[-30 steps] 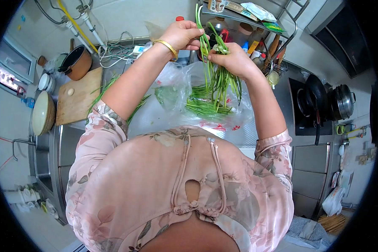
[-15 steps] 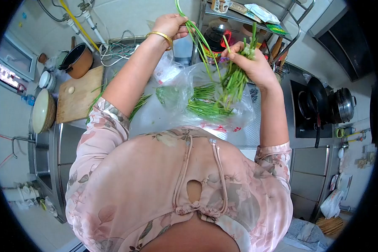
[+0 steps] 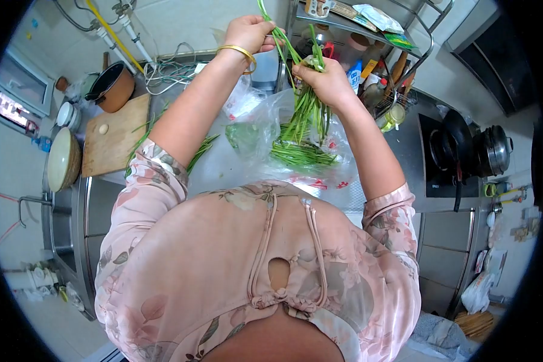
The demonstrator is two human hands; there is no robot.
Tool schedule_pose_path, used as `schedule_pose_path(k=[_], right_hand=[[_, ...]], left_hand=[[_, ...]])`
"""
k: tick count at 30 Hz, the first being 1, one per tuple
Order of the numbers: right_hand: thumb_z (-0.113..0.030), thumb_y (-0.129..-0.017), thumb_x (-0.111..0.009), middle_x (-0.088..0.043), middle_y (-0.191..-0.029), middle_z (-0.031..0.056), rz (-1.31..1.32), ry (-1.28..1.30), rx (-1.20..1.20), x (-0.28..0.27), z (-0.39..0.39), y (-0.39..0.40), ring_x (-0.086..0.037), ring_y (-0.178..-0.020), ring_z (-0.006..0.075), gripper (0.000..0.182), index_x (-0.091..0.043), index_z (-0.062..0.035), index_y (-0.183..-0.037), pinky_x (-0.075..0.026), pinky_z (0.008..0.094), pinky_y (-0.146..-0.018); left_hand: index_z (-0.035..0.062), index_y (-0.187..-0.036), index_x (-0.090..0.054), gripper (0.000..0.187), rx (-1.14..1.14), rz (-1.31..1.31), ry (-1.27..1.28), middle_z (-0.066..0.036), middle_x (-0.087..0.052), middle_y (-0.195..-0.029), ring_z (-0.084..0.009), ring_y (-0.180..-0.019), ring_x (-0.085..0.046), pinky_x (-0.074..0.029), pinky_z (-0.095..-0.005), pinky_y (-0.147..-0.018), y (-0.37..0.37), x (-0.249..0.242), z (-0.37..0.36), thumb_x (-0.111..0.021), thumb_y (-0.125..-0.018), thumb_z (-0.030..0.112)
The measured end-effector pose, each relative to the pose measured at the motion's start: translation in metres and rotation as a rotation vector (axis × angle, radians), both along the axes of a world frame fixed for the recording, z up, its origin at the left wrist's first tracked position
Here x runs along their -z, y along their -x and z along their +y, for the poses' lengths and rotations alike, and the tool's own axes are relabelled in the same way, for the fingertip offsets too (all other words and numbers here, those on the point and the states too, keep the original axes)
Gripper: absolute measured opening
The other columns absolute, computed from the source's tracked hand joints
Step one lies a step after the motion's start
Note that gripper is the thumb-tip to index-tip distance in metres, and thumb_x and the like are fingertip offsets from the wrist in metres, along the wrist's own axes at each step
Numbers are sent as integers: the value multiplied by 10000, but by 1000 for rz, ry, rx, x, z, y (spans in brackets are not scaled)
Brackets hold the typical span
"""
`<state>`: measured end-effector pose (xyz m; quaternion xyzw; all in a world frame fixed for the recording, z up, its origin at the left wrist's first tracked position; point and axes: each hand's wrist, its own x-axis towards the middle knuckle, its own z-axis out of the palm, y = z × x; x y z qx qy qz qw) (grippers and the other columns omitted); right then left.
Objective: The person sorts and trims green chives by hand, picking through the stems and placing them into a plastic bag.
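My left hand, with a gold bangle at its wrist, is closed on a few long, thin green stalks, holding them by the upper part. To its right, my right hand grips a bunch of similar green stalks that look like garlic chives. The bunch hangs down, and its upper ends reach toward the stalks in my left hand. Below both hands, more green stalks lie on an opened clear plastic bag on the counter. My left forearm partly covers another pile of green stalks.
A wooden cutting board with a small pale round item stands left, beside an orange-brown pot and a large bowl. A metal rack rises behind my right hand. Black pans sit on the stove at right.
My right hand has moved left with its bunch, closer to my left hand. Bottles behind it now show. My left hand has shifted slightly right, still holding its stalks.
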<state>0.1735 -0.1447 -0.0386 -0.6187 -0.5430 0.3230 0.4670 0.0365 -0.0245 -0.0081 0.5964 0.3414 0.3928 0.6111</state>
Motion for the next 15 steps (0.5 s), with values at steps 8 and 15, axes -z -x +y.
schedule_pose_path(k=[8,15], right_hand=[[-184,-785,-612,-570,-713,40,-151,-193,-26,-3,-23,0,-509,-660,124,185,-561,-8,-809,-413,267,-619],[-157,-806,-582,-570,-740,35,432,114,-153,13,-18,4,-530,-707,126,134,-500,-71,-745,-421,229,-666]], left_hand=[[-15,-927,-496,145,-75,-56,53,-124,-624,-850,-170,-652,-638,-488,-200,-498,5,1,12,-506,-829,91],[-17,-955,-481,172,-65,-40,39,-124,-625,-855,-173,-656,-639,-486,-199,-496,1,1,12,-512,-828,94]])
